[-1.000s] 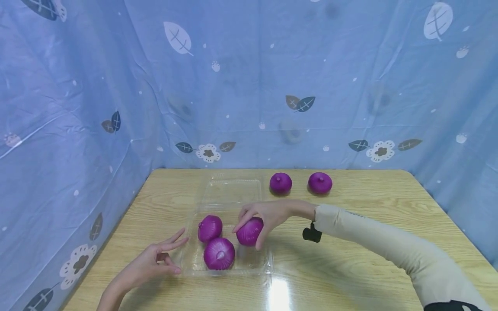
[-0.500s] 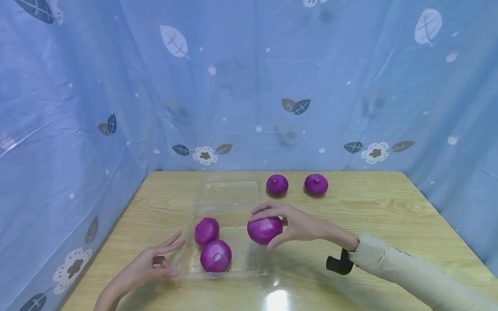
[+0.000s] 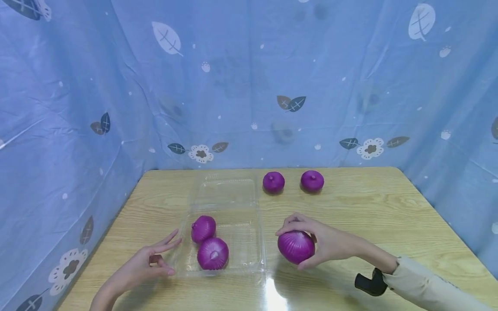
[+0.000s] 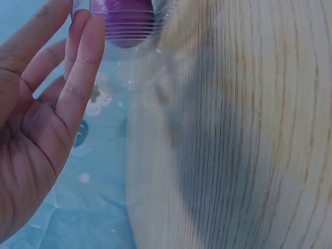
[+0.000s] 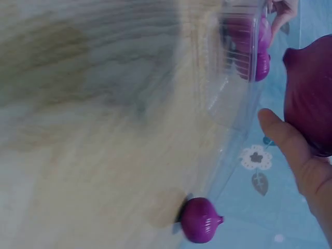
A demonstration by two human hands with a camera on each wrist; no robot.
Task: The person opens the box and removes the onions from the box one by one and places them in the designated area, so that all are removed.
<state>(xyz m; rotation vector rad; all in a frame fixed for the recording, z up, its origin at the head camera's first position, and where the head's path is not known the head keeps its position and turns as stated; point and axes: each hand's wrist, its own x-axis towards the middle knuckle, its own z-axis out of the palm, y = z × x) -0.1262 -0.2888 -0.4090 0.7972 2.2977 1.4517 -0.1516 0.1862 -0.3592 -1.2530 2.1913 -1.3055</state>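
My right hand (image 3: 320, 239) grips a purple onion (image 3: 295, 248) from above, thumb at its near side, to the right of the clear plastic container (image 3: 245, 248). The right wrist view shows part of this onion (image 5: 314, 96) at the right edge beside a finger. Two more onions lie in the container's near half, a smaller one (image 3: 203, 229) behind a larger one (image 3: 213, 254). My left hand (image 3: 142, 263) stays at the container's left side, its fairly straight fingers right at the rim. Close up in the left wrist view, fingertips (image 4: 91, 39) meet the clear plastic wall.
The container's lid (image 3: 227, 194) lies folded back toward the far edge. Behind it to the right sit two onions, one (image 3: 273, 182) near the lid and another (image 3: 312, 181) farther right. A blue patterned curtain (image 3: 249, 86) surrounds the wooden table (image 3: 362, 203).
My right hand has lifted the onion out of the container and carried it right, over the table. The left hand keeps its place at the container's left side.
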